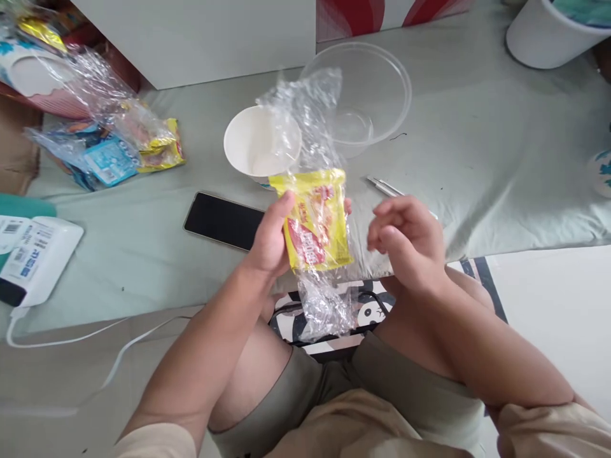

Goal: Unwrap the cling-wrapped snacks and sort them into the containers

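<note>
At the edge of the big green cloth (477,159), my left hand (272,240) grips the yellow packet (329,219), thumb on its front, crinkly clear wrap (321,89) poking out both ends; my right hand (411,238) is half curled beside it, and I can't tell if it pinches anything. Partly behind the wrap are a big clear bowl (382,95) and a smaller white cup (248,140). My left hand covers one end of the black phone (223,219), and a thin stick (382,187) lies near my right.

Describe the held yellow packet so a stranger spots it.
Find the pale green cloth, then the left hand over its near edge. It grips the yellow packet, clear plastic showing above and below; unlike the yellow wrapper lying farther left, it is held up.
</note>
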The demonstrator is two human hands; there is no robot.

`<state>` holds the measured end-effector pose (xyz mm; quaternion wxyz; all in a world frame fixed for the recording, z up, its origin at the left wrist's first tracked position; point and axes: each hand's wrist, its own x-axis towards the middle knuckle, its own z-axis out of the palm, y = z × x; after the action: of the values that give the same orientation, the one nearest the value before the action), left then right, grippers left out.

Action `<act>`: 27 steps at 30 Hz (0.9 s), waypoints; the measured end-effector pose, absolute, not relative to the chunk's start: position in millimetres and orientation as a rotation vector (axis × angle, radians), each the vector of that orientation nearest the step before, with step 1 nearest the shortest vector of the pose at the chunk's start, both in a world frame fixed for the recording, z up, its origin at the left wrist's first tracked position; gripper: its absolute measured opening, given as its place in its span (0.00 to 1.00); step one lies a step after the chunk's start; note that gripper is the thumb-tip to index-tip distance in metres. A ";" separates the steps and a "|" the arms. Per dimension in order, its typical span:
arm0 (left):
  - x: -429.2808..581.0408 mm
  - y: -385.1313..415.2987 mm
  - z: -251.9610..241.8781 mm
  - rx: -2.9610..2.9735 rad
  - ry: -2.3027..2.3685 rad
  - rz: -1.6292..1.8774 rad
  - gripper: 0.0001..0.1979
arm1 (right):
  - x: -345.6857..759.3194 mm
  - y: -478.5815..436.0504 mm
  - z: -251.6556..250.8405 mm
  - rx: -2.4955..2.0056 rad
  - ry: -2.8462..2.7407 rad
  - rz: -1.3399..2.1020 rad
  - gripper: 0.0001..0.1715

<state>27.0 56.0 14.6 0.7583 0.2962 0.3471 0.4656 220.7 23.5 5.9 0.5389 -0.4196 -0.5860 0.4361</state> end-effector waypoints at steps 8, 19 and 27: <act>37.4 58.6 -16.0 0.947 0.858 1.150 0.19 | 213.2 38.0 -3.3 -1.081 -0.973 1.701 0.12; 39.4 59.1 -26.6 1.178 1.016 1.180 0.25 | 212.6 38.5 -5.0 -1.183 -1.305 1.551 0.15; 40.9 57.7 -23.5 1.204 1.016 1.202 0.25 | 209.7 37.1 -3.0 -1.090 -1.320 1.582 0.16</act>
<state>40.9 57.7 -23.5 0.5480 0.5082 0.4288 0.5075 209.7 37.1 -3.0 0.3944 -0.4297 -0.5203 0.6238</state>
